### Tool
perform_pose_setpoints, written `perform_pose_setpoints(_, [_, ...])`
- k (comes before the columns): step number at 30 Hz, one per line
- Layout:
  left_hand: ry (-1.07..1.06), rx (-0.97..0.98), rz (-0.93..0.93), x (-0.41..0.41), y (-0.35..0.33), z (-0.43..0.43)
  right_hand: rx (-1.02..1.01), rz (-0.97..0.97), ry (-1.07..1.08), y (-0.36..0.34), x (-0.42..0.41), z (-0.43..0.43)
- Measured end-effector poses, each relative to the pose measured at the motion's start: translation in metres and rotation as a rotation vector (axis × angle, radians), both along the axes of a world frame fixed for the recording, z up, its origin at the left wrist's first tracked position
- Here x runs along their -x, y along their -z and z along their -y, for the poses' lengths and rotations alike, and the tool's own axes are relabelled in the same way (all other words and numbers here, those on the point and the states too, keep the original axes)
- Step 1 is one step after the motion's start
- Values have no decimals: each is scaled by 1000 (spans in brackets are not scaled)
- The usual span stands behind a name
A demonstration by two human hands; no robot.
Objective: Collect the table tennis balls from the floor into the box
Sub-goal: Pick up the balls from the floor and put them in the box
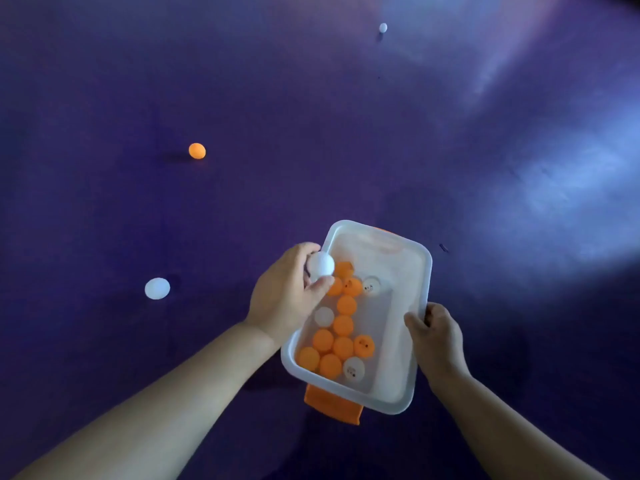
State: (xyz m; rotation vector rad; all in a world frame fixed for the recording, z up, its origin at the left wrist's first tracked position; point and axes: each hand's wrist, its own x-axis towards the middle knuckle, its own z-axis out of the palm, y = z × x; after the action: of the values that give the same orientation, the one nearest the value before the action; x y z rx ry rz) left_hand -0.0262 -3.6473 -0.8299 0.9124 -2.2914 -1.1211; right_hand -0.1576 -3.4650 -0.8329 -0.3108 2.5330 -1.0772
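Note:
A translucent white plastic box [414,344] with orange clip handles is held above the purple floor and contains several orange and white table tennis balls. My right hand [437,336] grips the box's right rim. My left hand [287,294] pinches a white ball [320,263] between thumb and fingers over the box's left rim. On the floor lie a white ball [157,288] at the left, an orange ball [197,151] farther off, and a small white ball [382,28] at the far top.
The purple floor [311,133] fills the view, with bright light patches at the right. A small dark mark [443,248] lies on the floor just right of the box.

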Motion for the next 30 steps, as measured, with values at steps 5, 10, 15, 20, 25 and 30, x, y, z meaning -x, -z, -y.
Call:
perform_pose_setpoints(5, [59, 67, 33, -14, -6, 31, 17, 30, -68, 5, -19, 45])
perform_pose_setpoints(10, [-241, 199, 192, -73, 35, 102, 34, 25, -125, 8, -30, 75])
perform_pose_setpoints(15, [-202, 67, 728, -129, 85, 138, 12, 25, -135, 14, -36, 97])
perform_pose_setpoints(20, [-161, 40, 619, -141, 103, 141, 17, 48, -135, 18, -37, 113])
perform_pose_setpoints(25, [-315, -120, 298, -110, 69, 123, 17, 56, -128, 19, -32, 126])
perform_pose_setpoints(30, [-164, 1, 15, -66, 20, 112, 31, 84, -117, 18, -27, 143])
